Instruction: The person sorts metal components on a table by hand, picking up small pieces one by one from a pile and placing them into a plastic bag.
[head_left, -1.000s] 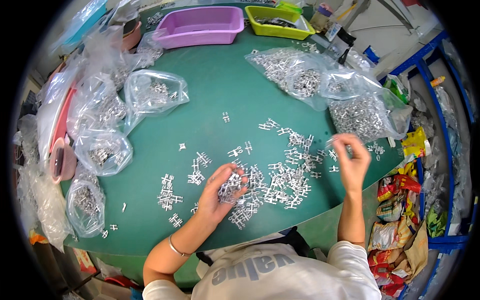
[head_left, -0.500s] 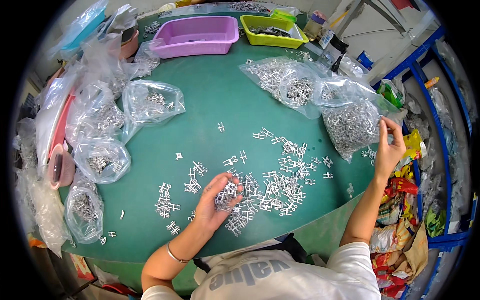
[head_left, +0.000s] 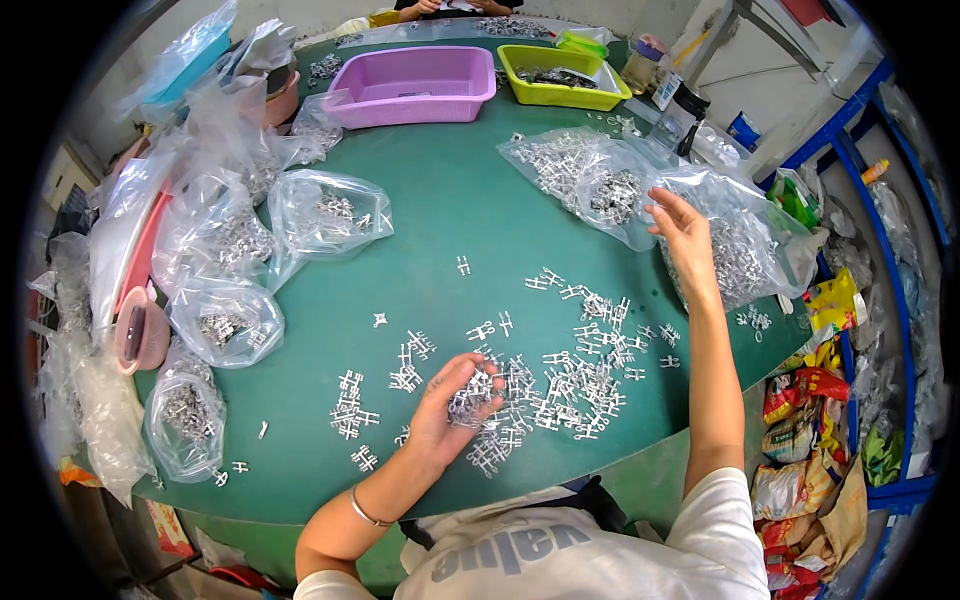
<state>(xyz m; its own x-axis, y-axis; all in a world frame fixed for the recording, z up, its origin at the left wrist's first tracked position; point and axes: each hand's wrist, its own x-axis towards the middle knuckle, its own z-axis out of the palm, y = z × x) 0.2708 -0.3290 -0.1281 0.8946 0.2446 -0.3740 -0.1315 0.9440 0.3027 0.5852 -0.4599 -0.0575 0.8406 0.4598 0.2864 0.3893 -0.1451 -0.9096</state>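
My left hand [head_left: 436,418] is cupped around a handful of small silver metal parts [head_left: 473,396], just above the table. Beside it, a loose pile of similar H-shaped parts [head_left: 580,388] spreads to the right. My right hand [head_left: 684,238] hovers with fingers apart in front of a large clear plastic bag [head_left: 738,255] full of parts; nothing shows in its fingers. Just left of that hand lies another clear bag [head_left: 570,165], also holding parts. Smaller clusters of parts [head_left: 350,405] lie left of my left hand.
Several clear bags of parts [head_left: 228,325] line the table's left side. At the back stand a purple basket [head_left: 410,110] and a yellow-green basket [head_left: 570,95]. A pink container [head_left: 150,335] sits at the left edge. Blue shelving [head_left: 850,150] rises on the right. Another person's hands [head_left: 460,5] show at the far edge.
My right hand has let go of the large bag's right edge and moved left across its front. My left hand keeps its handful. The view has shifted slightly; another person's hands now show at the back.
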